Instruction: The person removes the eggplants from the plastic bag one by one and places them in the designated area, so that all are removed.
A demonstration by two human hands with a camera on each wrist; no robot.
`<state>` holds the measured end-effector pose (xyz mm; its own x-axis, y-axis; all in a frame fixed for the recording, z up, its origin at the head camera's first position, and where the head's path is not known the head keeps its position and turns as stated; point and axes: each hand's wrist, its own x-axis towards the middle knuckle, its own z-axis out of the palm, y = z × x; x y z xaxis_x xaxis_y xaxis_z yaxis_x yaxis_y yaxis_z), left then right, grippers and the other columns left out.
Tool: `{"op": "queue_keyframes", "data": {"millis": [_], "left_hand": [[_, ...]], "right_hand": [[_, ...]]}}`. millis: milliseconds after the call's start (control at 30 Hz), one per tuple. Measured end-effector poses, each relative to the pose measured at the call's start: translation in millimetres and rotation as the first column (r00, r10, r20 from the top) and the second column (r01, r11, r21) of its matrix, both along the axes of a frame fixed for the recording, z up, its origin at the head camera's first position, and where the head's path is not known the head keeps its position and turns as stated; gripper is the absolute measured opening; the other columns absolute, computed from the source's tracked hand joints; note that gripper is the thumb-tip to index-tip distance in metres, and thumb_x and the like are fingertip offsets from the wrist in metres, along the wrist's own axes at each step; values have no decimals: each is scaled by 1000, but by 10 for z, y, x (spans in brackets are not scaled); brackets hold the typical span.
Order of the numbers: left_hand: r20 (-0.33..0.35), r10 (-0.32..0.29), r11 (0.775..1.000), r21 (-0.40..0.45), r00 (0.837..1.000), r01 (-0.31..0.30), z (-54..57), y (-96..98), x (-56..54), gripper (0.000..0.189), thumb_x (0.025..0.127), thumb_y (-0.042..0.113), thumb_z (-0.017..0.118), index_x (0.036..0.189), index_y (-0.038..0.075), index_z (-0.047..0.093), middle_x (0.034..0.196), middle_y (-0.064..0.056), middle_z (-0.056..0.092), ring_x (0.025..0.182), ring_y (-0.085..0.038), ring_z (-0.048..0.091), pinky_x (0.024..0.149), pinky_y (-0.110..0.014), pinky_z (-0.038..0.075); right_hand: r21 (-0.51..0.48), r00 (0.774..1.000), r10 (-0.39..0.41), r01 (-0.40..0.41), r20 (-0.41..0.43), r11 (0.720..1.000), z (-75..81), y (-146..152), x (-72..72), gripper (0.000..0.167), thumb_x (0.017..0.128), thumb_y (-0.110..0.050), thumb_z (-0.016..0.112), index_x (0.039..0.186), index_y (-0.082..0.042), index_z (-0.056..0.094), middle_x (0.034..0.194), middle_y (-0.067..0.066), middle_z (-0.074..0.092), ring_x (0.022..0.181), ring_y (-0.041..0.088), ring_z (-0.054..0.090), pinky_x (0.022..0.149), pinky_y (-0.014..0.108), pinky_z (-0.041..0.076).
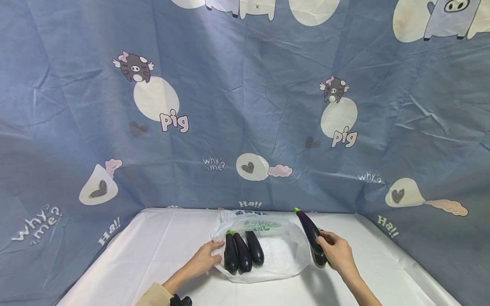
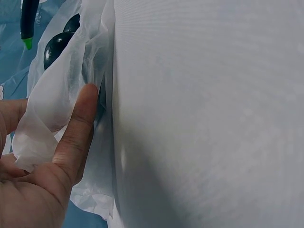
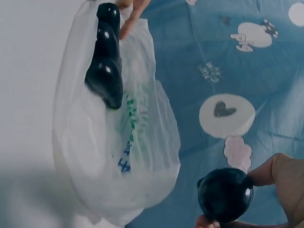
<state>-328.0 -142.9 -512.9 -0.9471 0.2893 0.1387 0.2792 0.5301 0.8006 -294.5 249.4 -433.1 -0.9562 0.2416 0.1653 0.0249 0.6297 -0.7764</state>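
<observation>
A thin white plastic bag [image 1: 273, 272] lies open on the table, with 3 dark purple eggplants [image 1: 245, 259] side by side in its left part. My left hand [image 1: 206, 257] holds the bag's left rim, its plastic between thumb and fingers in the left wrist view. Right of the bag, my right hand [image 1: 338, 253] grips an eggplant [image 1: 309, 229] whose green stem end points away and to the left. Only the rounded end of that eggplant [image 3: 225, 194] shows in the right wrist view. Another eggplant [image 1: 320, 260] is partly hidden beneath it and the hand.
A white cloth [image 1: 164, 238] covers the table. Behind it and along both sides hangs a blue sheet [image 1: 229, 106] printed with pigs and words. Green and blue lettering [image 1: 258, 224] marks the bag's far side. A dark object [image 1: 180, 301] sits by the left sleeve.
</observation>
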Motion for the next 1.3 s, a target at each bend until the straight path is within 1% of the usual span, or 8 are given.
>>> {"op": "queue_keyframes", "data": {"millis": [200, 267, 500, 800, 967, 1100, 1300], "left_hand": [[8, 2, 1000, 1, 1000, -2, 8, -1, 3, 58, 74, 7, 59, 130, -9, 54, 136, -29, 52, 135, -57, 27, 108, -68, 23], [8, -2, 1000, 2, 1000, 2, 3, 0, 2, 58, 75, 7, 59, 130, -9, 54, 136, -29, 52, 135, -57, 27, 108, -68, 23], [-4, -9, 1000, -1, 1000, 9, -13, -1, 4, 57, 75, 7, 59, 130, -10, 54, 135, -28, 53, 135, -57, 28, 108, -68, 22], [-4, -4, 1000, 3, 1000, 4, -11, 1, 12, 58, 75, 7, 59, 130, -10, 54, 135, -29, 53, 135, -57, 29, 108, -67, 23], [11, 7, 1000, -5, 1000, -7, 5, 5, 16, 58, 75, 8, 59, 130, -9, 54, 136, -31, 50, 134, -58, 28, 107, -68, 24], [4, 11, 1000, -8, 1000, -11, 1, 1, 7, 58, 74, 8, 59, 130, -8, 55, 137, -33, 48, 134, -58, 29, 107, -68, 25], [8, 2, 1000, 3, 1000, -2, -14, 2, 1, 58, 74, 8, 60, 130, -8, 55, 136, -30, 51, 135, -58, 28, 108, -68, 23]], "right_hand": [[11, 999, -28, 27, 22, 1000, -16, 127, -18, 45, 88, -31, 59, 121, -2, 64, 108, 17, 70, 95, 27, 67, 82, 44, 54], [14, 999, -32, 32, 29, 999, -16, 174, -24, 47, 88, -32, 58, 122, 0, 63, 109, 19, 69, 96, 30, 66, 82, 45, 53], [4, 997, -44, 44, 65, 999, -32, 338, -49, 51, 89, -35, 57, 126, 0, 60, 117, 23, 66, 102, 36, 65, 80, 45, 55], [1, 993, -64, 64, 96, 998, -43, 508, -84, 58, 91, -39, 54, 131, 3, 54, 126, 28, 60, 113, 44, 58, 89, 55, 49], [2, 991, -88, 89, 102, 996, -72, 588, -116, 59, 91, -39, 53, 132, 4, 53, 126, 29, 59, 114, 46, 56, 89, 56, 48], [-1, 990, -91, 91, 105, 996, -99, 635, -132, 60, 91, -40, 53, 130, 5, 54, 124, 30, 59, 114, 47, 56, 89, 55, 49], [-7, 989, -89, 90, 121, 996, -137, 712, -142, 62, 91, -41, 52, 132, 5, 52, 126, 29, 58, 114, 46, 55, 89, 54, 49]]}}
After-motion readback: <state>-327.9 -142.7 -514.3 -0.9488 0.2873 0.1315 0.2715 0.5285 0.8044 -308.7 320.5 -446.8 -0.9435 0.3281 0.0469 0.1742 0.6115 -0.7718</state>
